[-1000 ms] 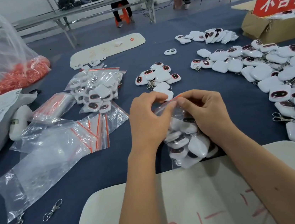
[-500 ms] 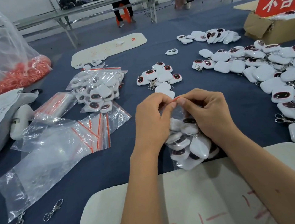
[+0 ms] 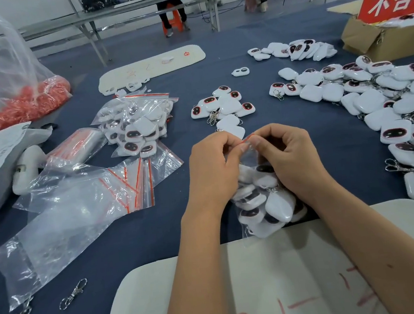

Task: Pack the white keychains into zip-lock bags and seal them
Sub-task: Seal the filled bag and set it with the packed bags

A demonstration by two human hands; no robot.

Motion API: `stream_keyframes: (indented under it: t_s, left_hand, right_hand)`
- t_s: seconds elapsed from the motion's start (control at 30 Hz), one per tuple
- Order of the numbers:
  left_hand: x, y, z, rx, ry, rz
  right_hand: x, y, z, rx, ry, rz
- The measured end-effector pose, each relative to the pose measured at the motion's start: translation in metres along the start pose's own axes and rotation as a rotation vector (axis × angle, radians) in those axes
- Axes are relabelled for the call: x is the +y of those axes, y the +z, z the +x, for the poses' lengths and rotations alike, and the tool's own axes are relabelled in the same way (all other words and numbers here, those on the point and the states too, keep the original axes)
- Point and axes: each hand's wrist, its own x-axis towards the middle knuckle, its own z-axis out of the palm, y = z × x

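Observation:
A clear zip-lock bag (image 3: 263, 197) stuffed with white keychains stands upright between my hands at the table's near middle. My left hand (image 3: 215, 169) and my right hand (image 3: 289, 157) both pinch its red-striped top edge, fingertips close together. Loose white keychains lie in a small cluster (image 3: 223, 107) just beyond my hands. A large heap of keychains (image 3: 387, 108) spreads along the right. A filled bag of keychains (image 3: 137, 126) lies to the left, with empty zip-lock bags (image 3: 81, 206) in front of it.
A white foam board (image 3: 280, 278) lies under my forearms. A cardboard box (image 3: 379, 39) with a red sign sits far right. A big bag of red parts (image 3: 16, 102) stands far left. Metal clasps (image 3: 73, 294) lie near the front-left edge.
My hands stay pinched on the bag's top edge and have drawn slightly closer together along the seal. The bag stays in place.

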Motion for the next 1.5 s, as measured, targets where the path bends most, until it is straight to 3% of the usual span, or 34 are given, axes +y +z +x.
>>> stream_keyframes:
  t_s: [0.3,0.47,0.73,0.93,1.1,1.27,1.5]
  left_hand:
    - [-0.003,-0.008,-0.002,-0.016,-0.033,0.031]
    - [-0.005,-0.011,-0.002,-0.031,-0.049,-0.010]
    - [-0.007,-0.010,-0.003,-0.036,-0.077,-0.030]
    - [-0.005,-0.012,-0.004,-0.046,-0.077,-0.090]
    - [-0.003,-0.007,-0.004,-0.048,-0.066,-0.058]
    - [-0.016,-0.014,-0.005,0.012,-0.183,-0.044]
    - [-0.015,-0.014,-0.004,0.041,-0.294,-0.195]
  right_hand:
    - [0.001,0.000,0.001,0.031,0.021,-0.038]
    - [-0.003,0.000,0.000,-0.054,0.021,-0.014]
    - [0.000,-0.002,0.000,0.033,0.055,-0.013]
    - [0.000,-0.002,0.002,-0.108,0.082,0.012]
    - [0.003,-0.003,0.001,-0.057,0.075,-0.023]
    - [0.003,-0.003,0.003,-0.011,0.116,0.003]
    - [0.003,-0.002,0.003,0.023,0.118,-0.003]
